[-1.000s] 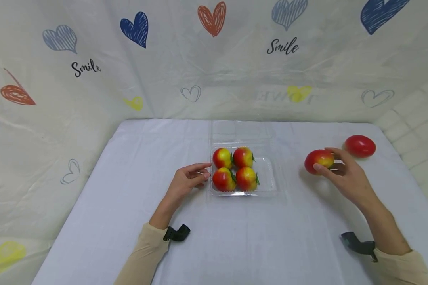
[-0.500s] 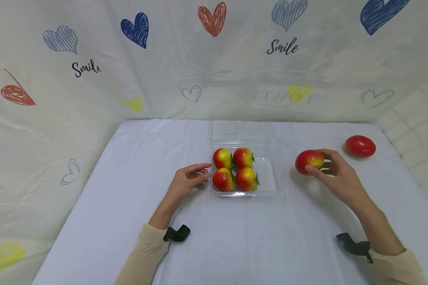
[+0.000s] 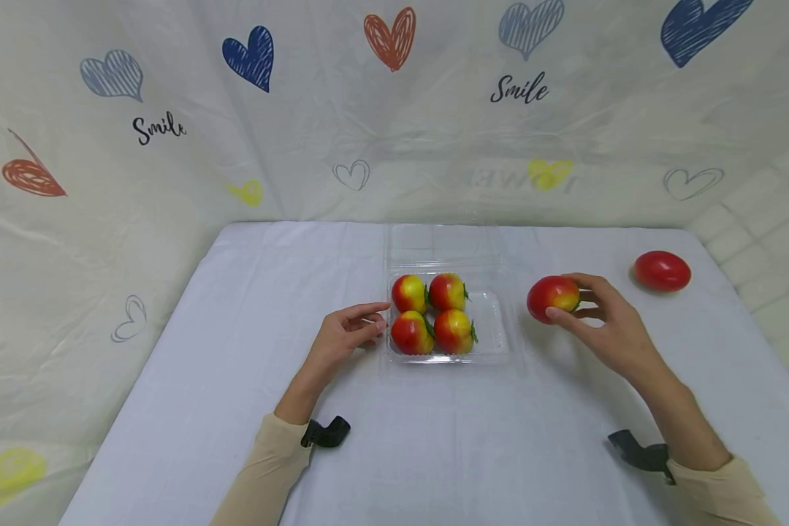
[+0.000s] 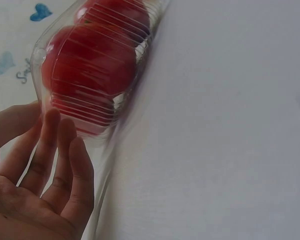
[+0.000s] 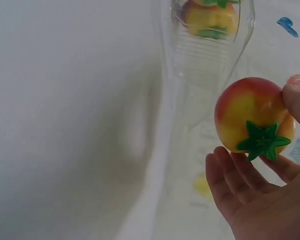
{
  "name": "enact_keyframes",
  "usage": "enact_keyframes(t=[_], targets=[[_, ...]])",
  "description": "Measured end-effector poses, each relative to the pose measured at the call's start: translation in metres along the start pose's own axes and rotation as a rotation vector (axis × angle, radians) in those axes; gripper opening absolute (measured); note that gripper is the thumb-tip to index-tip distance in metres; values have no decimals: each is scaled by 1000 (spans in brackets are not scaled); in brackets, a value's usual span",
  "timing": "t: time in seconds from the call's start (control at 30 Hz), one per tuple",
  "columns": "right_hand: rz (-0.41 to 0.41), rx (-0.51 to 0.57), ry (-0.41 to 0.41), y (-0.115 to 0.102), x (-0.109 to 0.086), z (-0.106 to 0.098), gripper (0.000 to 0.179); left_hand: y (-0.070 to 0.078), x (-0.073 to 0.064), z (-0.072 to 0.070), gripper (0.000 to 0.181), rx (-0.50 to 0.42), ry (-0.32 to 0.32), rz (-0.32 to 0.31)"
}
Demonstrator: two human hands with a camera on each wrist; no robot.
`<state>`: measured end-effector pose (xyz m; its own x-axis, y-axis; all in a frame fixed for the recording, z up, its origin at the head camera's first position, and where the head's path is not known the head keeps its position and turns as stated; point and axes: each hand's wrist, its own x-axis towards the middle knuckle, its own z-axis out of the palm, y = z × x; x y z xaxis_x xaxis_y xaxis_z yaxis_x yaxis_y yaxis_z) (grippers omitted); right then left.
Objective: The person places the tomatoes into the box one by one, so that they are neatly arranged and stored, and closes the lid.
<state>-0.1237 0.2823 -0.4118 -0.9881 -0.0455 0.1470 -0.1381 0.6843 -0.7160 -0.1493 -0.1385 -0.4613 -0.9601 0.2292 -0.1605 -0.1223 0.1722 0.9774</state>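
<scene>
Nearest, beige sleeves run up the tabletop, each with a black wrist mount at its cuff. Beyond, the left hand grips nothing firmly: its fingers are relaxed and slightly bent, tips at the left end of the clear container, a light contact that probably steadies so flimsy a box. Well to the right, the right hand holds a red-yellow fruit above the cloth, thumb on one side and fingers on the other, a grasp that seems to suit its smooth round sides. Its green leafy end faces back toward the palm, leaving the red end leading toward the box. Inside the container, four similar fruits sit in two pairs in the left part, leaf ends turned right, an alignment that looks deliberate. A red oval fruit rests farther right, apart from the box. The transparent lid lies folded away at the back, giving access from above, before the heart-printed backdrop.
</scene>
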Motion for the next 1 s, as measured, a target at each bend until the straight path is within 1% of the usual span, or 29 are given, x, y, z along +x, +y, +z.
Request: enact_keyframes(t=[0.23,0.5,0.7,0.9,1.0], targets=[[-13,8,19,-7,3,7,71,-1,0,-1,35,5,-4,3],[-82,41,30,-13,6,15,69,1,1,-1,35,24,-5,1],[-117,51,45,-16,6,16,68,3,3,1,37,40,-22,18],[-103,44,13,-24,9,24,69,7,1,-3,35,84,-16,14],[-111,37,2,-27,11,26,70,10,2,-4,34,102,-17,5]])
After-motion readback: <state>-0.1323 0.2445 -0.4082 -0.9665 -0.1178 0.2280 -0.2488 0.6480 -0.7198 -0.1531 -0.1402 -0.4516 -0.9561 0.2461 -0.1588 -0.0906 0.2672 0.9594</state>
